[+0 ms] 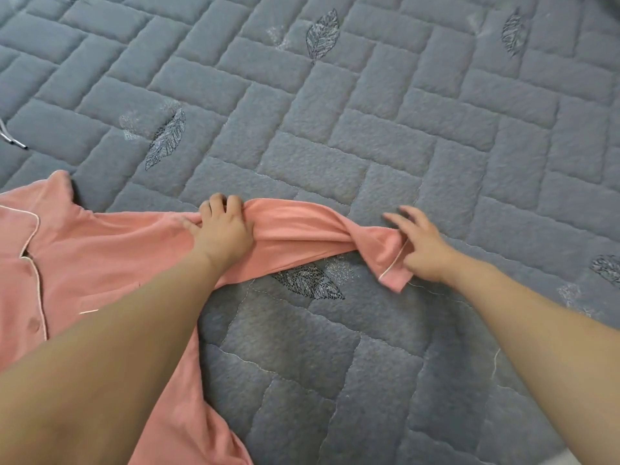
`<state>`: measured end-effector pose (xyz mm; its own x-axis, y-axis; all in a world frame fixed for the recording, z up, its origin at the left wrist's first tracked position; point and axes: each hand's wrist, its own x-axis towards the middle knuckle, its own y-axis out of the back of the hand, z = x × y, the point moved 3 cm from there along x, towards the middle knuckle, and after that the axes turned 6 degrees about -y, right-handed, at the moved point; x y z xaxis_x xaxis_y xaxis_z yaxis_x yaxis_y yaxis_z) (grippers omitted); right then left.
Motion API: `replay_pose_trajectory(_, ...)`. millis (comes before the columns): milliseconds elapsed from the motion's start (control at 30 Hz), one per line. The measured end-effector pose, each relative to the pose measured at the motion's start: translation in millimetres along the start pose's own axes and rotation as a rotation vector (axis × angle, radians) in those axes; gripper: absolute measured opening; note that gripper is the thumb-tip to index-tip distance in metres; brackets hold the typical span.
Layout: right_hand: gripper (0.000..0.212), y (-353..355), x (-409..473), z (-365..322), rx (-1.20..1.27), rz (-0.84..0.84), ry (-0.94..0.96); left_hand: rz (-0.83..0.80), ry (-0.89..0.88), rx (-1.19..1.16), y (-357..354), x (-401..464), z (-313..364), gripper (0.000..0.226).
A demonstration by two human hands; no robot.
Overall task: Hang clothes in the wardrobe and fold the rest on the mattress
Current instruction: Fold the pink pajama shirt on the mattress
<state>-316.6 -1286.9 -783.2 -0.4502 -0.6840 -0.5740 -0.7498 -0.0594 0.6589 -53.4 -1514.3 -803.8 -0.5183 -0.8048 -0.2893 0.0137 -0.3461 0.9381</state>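
Note:
A pink button-up pyjama shirt (100, 250) with pale piping lies on the grey quilted mattress (369, 129), its body at the left. One sleeve stretches out to the right. My left hand (223, 226) grips the bunched sleeve near the shoulder, fingers curled over its far edge. My right hand (421, 245) pinches the twisted cuff end of the sleeve (389, 260) with thumb and forefinger, the other fingers spread out.
The mattress cover has a brick quilt pattern with stitched leaves (166, 139). A pale drawstring with a metal tip (15, 142) pokes in at the left edge. A strip of light floor shows at the bottom right corner.

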Motion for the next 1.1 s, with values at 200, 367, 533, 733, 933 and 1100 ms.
replay_pose_trajectory(200, 0.105, -3.8, -19.4, 36.8, -0.598, 0.007, 0.312, -0.102, 0.064, 0.063, 5.0, 10.7, 4.4, 0.033)
replay_pose_trajectory(367, 0.058, -7.7, -37.1, 37.3, -0.615, 0.354, 0.457, -0.277, 0.056, 0.206, -0.7, 11.5, 6.8, 0.039)
replay_pose_trajectory(533, 0.021, -7.1, -24.0, 7.7, -0.186, 0.402, 0.135, -0.320, 0.005, 0.380, 13.8, 16.1, 9.2, 0.048)
replay_pose_trajectory(733, 0.034, 58.7, 19.1, 18.3, 0.502, 0.381, -0.581, 0.343, -0.048, 0.117, 24.7, -0.5, 7.6, 0.038)
replay_pose_trajectory(933, 0.058, 8.2, 5.7, -51.2, -0.272, 0.573, -0.151, -0.027, 0.187, -0.050, -46.8, -51.8, -15.5, 0.079)
replay_pose_trajectory(1100, 0.069, -125.8, -0.3, -108.1, -0.466, 0.193, 0.031, -0.084, -0.050, -0.117, -35.9, -53.3, -25.9, 0.068)
